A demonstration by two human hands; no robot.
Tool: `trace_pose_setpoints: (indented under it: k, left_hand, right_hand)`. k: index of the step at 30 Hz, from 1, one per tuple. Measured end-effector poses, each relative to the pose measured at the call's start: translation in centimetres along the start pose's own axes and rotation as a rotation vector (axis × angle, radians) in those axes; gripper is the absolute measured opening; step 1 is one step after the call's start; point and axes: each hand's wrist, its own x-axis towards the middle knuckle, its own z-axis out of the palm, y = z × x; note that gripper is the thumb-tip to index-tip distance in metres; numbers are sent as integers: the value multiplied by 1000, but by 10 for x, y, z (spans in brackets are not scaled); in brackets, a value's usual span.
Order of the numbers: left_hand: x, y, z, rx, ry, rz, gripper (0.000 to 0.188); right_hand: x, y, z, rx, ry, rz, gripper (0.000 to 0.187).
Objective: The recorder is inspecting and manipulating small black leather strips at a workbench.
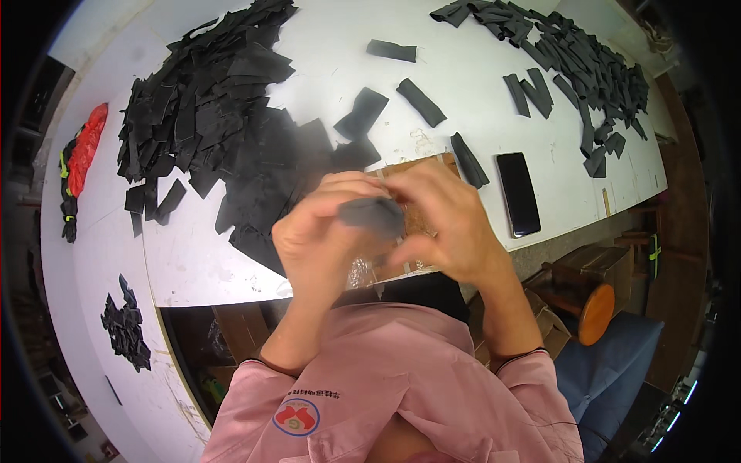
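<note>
My left hand (320, 231) is closed around a small black fabric piece (372, 217), held above the near edge of the white table. Close beside it, my right hand (451, 224) curves with its thumb and fingers apart, and a gap shows between them. Its fingertips come up to the left hand's fingers; blur hides whether they touch the cloth. Beneath both hands lies a brown board (421, 220), partly covered with clear tape or film. Just beyond the hands, a loose black strip (361, 113) rests on the table.
A big heap of flat black fabric pieces (208, 108) spreads over the left side. Folded black strips (594, 69) are piled at the far right. A phone (518, 194) lies right of the board. Farther left are a red bag (89, 147) and a small black pile (125, 328).
</note>
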Motion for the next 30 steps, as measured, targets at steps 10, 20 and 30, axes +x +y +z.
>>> trace_pose_setpoints:
  k: [10,20,30]
  left_hand:
    - [4,-10,2,-65,-110,-194,16]
    - [21,1,4,511,-348,-106,14]
    - [6,-1,-8,-638,89,-237,18]
  right_hand:
    - [-17,16,10,-253,-111,-67,16]
    - [-33,39,23,-111,-96,-1,19]
    - [-12,16,7,-328,-305,1,28]
